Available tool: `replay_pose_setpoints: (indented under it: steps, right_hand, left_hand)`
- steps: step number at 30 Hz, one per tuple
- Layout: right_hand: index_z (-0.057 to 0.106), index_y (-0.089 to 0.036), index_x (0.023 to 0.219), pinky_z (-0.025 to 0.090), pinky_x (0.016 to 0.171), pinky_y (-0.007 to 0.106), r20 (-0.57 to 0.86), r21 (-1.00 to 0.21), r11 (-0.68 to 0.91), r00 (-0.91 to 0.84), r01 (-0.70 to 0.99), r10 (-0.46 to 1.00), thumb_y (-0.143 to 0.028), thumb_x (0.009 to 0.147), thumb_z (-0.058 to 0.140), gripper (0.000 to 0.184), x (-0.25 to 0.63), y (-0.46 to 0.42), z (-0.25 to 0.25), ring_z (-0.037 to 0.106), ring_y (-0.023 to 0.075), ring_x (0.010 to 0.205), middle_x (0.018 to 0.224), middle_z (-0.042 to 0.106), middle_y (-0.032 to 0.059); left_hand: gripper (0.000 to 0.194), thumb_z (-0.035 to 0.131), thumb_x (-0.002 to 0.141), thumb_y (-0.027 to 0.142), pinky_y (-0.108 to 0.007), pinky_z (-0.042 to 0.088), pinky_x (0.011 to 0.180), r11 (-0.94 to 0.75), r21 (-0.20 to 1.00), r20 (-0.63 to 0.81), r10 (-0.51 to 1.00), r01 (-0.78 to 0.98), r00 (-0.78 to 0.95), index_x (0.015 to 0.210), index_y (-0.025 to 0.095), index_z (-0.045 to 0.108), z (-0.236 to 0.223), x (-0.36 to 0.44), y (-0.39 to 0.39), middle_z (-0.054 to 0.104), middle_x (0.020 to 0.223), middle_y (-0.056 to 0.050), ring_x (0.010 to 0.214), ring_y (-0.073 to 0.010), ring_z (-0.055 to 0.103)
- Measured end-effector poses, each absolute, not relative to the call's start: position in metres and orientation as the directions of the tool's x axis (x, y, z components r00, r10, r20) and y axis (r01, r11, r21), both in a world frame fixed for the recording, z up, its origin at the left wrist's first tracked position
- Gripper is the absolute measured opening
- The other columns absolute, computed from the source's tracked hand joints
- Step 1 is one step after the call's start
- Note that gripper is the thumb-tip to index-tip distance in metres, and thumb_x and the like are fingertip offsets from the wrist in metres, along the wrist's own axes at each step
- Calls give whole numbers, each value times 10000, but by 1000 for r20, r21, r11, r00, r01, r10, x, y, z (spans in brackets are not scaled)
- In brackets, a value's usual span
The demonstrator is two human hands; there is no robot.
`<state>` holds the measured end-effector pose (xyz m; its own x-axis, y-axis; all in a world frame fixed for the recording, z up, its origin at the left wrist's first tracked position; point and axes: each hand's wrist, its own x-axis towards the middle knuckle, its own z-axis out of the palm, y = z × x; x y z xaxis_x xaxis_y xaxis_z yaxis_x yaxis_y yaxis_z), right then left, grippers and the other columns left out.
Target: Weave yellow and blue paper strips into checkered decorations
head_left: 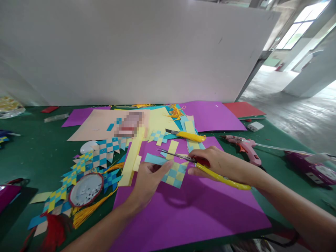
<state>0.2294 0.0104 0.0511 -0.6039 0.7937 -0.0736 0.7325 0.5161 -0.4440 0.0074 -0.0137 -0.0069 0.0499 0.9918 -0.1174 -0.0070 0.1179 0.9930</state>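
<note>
My left hand (151, 180) pinches a woven paper piece (174, 175) in a light blue and pale yellow check, with a blue strip end sticking out to the left. Yellow-handled scissors (223, 178) are in my right hand (210, 161), their blades pointing left across the top of the woven piece. Whether the blades touch the paper, I cannot tell. Under both hands lies a purple sheet (194, 217). Just beyond them is a yellow utility knife (191, 135) with its blade out. Pale yellow strips (131, 164) lie left of my left hand.
Woven paper fish (102, 154) with tassels and a red-rimmed lid of small black-and-white bits (86, 190) lie left. A pink glue gun (246, 147) is at right, near a purple device (312, 168). A white board (126, 52) stands behind the green table (34, 140).
</note>
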Motion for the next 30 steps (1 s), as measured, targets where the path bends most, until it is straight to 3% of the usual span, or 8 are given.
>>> replay_pose_setpoints:
  steps: [18, 24, 30]
  right_hand:
    - [648, -192, 995, 419, 586, 248, -89, -446, 507, -600, 738, 795, -158, 883, 492, 196, 229, 11, 53, 633, 162, 688, 900, 706, 58]
    - [664, -184, 958, 405, 550, 242, -85, -435, 494, -580, 753, 810, -128, 879, 474, 213, 227, 10, 55, 617, 152, 631, 829, 705, 59]
    - [678, -186, 873, 372, 515, 257, -102, -413, 486, -569, 770, 816, -266, 896, 511, 186, 225, 11, 56, 568, 145, 536, 692, 673, 33]
  left_hand:
    - [274, 741, 696, 411, -226, 425, 491, 132, 991, -131, 991, -25, 34, 703, 138, 719, -8, 9, -14, 651, 649, -24, 605, -162, 569]
    - [277, 749, 679, 401, -228, 421, 494, 135, 990, -134, 991, -31, 26, 617, 139, 681, -5, 9, -13, 620, 585, -3, 559, -147, 549]
    - [251, 727, 713, 382, -225, 434, 533, 132, 990, -129, 990, -55, 52, 645, 147, 675, -9, 8, -12, 642, 630, -3, 582, -137, 554]
